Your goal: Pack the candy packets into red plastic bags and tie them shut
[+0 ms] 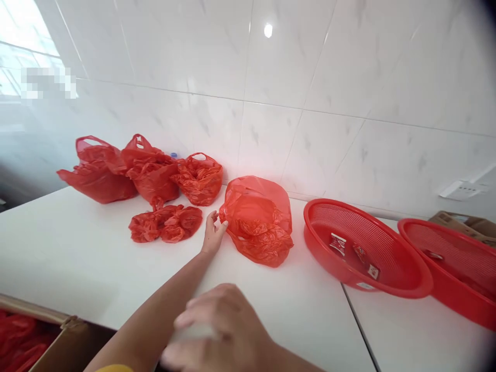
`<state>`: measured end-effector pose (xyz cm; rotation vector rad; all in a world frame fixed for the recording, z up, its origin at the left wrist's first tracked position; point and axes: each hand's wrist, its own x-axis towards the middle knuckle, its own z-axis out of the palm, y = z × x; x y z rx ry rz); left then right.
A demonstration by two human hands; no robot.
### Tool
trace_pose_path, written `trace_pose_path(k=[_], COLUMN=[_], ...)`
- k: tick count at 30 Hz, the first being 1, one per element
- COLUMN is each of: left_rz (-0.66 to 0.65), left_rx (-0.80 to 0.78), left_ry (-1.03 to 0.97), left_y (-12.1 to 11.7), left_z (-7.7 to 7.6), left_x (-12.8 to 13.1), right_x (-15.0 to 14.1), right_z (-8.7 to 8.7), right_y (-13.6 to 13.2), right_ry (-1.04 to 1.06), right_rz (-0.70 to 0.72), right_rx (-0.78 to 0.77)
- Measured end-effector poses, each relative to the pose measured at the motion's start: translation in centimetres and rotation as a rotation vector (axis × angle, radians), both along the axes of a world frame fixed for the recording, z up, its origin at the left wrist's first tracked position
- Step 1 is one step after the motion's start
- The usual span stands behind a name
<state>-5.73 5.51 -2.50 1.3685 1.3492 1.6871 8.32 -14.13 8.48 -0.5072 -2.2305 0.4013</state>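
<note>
Likely light, limp; pinch open red bag [263, 243] by nine-o'clock rim. Touching there with left hand [213, 235], cannot tell if gripping; nor with right hand [227, 325].

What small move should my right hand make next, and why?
Probably bring your right hand to the right side of the red bag: your left hand is at its left edge, while the right, blurred, is away from it.

Room is left at the table's [302, 305] front; the back is blocked by bags [201, 181], the right by baskets [325, 253]
</note>
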Motion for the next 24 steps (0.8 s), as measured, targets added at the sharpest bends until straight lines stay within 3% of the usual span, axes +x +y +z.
trace_pose_path(k=[5, 8, 11, 17, 21, 24], left_rz=[0.029, 0.007, -0.066, -0.187, -0.302, -0.253], left_rx=[-0.022, -0.028, -0.007, -0.115, -0.132, -0.158], left_ry=[-0.047, 0.021, 0.079, 0.022, -0.028, -0.024], left_y=[0.1, 0.1, 0.2, 1.0, 1.0, 1.0], left_z=[0.1, 0.4, 0.5, -0.5, -0.5, -0.1], left_x=[0.0, 0.1, 0.2, 0.1, -0.1, -0.3], right_x=[3.6, 6.2, 7.5, 5.3, 4.3, 5.0], right_z=[-3.1, -5.0, -5.8, -7.0, -8.7, -9.3], right_y=[3.7, 6.4, 8.9, 12.1, 13.0, 13.1], right_ry=[-0.061, -0.071, -0.145, -0.442, -0.440, -0.406], right_rz=[-0.211, -0.466, -0.726, -0.679, -0.903, -0.917], right_rx=[-0.140, -0.153, -0.082, -0.108, -0.228, -0.277])
